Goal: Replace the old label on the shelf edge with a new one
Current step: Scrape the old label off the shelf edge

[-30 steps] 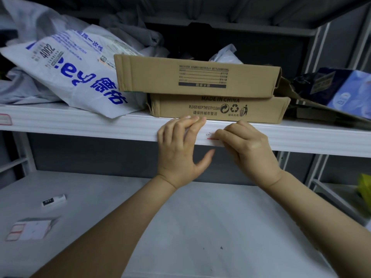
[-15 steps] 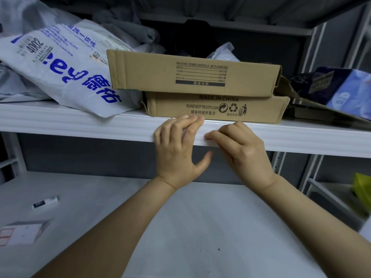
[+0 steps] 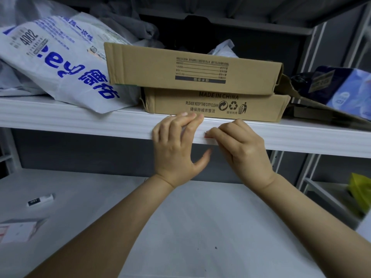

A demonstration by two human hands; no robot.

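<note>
R hand (image 3: 244,149) curled, fingertips pinching at the label (image 3: 208,136) on the shelf edge (image 3: 90,125). I can't confirm a grip. L hand (image 3: 176,145) open, fingers braced on the lip just left. Label runs lengthwise along the edge, so I'd peel sideways w/ R.

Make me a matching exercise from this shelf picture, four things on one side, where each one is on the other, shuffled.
Things:
1. printed white bag
2. yellow item
3. left hand
4. small white box

Places:
A. lower shelf, left
B. upper shelf, left of the cardboard boxes
C. on the shelf edge
D. far right, low

Pairs: 1-B, 2-D, 3-C, 4-A
</note>
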